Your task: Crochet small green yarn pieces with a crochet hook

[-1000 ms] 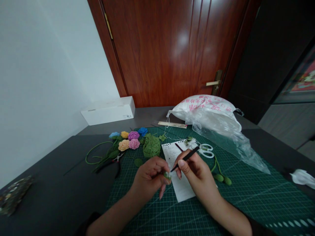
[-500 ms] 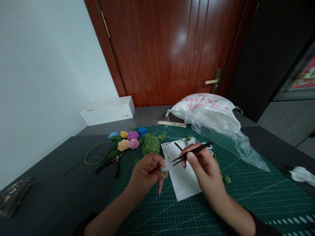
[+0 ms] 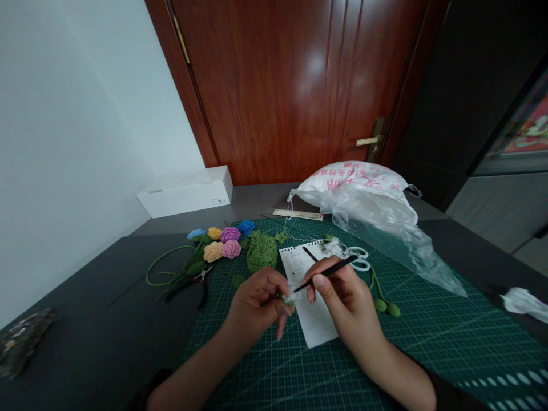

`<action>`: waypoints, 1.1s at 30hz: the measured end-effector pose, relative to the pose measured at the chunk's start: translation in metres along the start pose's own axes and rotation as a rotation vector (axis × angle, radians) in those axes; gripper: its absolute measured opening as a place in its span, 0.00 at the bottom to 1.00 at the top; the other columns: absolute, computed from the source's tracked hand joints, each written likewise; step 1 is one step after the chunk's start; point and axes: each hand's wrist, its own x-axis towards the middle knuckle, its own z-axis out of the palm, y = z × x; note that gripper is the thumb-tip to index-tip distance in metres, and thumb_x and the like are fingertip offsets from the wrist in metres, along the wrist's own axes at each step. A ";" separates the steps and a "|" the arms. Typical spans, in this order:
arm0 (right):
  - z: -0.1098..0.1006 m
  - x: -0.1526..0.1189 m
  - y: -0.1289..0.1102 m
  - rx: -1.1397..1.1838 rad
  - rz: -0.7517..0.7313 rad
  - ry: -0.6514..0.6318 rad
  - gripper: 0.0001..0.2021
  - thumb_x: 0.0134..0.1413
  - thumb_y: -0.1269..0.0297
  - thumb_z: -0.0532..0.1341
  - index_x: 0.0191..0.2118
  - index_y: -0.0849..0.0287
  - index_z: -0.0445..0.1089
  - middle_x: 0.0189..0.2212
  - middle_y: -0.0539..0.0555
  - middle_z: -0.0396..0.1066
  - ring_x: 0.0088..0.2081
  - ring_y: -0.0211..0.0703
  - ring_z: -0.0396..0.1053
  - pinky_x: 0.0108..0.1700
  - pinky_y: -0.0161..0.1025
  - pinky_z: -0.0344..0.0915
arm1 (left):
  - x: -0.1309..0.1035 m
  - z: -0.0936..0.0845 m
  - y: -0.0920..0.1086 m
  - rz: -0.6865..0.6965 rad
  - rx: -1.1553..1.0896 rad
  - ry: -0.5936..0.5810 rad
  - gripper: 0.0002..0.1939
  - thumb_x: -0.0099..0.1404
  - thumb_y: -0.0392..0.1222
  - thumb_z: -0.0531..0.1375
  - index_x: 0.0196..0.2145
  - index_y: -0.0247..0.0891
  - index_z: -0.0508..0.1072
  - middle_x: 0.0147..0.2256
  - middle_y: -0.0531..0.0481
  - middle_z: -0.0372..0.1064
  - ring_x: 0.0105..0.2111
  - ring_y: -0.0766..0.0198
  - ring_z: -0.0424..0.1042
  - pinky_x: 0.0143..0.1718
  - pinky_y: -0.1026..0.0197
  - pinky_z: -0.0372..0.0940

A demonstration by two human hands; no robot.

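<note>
dark sleeves (image 3: 422,382) are cut off at the lower edge. ahead of them the left hand (image 3: 259,299) has its thumb and fingers clamped on a small green crocheted piece (image 3: 289,303), raised over the green cutting mat (image 3: 449,342); the fingers cover most of it, so its shape is hard to make out. a tuft of white stuffing (image 3: 291,295) shows at its top.

the right hand (image 3: 349,297) has its thumb and fingers closed around black tweezers (image 3: 331,269), which slant down to the stuffing; whether the two tips meet cannot be told.

below the hands lies a handwritten sheet (image 3: 319,328), its right side partly covered by the right hand and its writing too small to read. just right of that hand sit two green crocheted balls (image 3: 393,310) on stems. at the left edge a clear packet (image 3: 25,339) is cropped, its contents unclear.

beyond are pliers (image 3: 204,294), a ball of green yarn (image 3: 262,251), crocheted flowers (image 3: 230,234) with overlapping stems, and white-handled scissors (image 3: 363,260), their blades hard to make out. farther back are a plastic bag (image 3: 359,182) with pink print, a white box (image 3: 188,194) and a wooden door (image 3: 274,91), cropped at the top.
</note>
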 end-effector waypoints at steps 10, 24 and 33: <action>0.002 0.001 0.000 -0.049 -0.033 -0.170 0.10 0.68 0.60 0.58 0.34 0.55 0.69 0.26 0.49 0.71 0.26 0.39 0.71 0.30 0.36 0.67 | -0.004 0.000 -0.003 -0.048 -0.017 -0.036 0.09 0.58 0.31 0.69 0.32 0.36 0.72 0.25 0.54 0.76 0.12 0.71 0.69 0.12 0.72 0.65; -0.005 0.000 -0.010 -0.040 -0.070 0.088 0.05 0.68 0.64 0.58 0.41 0.53 0.71 0.33 0.51 0.73 0.31 0.40 0.73 0.35 0.37 0.69 | -0.003 0.000 0.003 0.058 0.034 0.022 0.08 0.57 0.27 0.65 0.30 0.36 0.72 0.25 0.54 0.74 0.14 0.71 0.70 0.13 0.71 0.65; 0.001 -0.001 -0.004 0.016 -0.045 -0.011 0.07 0.68 0.64 0.59 0.38 0.55 0.73 0.26 0.48 0.71 0.27 0.37 0.72 0.31 0.34 0.67 | -0.004 -0.003 0.000 0.095 0.051 -0.020 0.06 0.61 0.32 0.66 0.31 0.36 0.72 0.27 0.54 0.73 0.16 0.71 0.72 0.14 0.71 0.67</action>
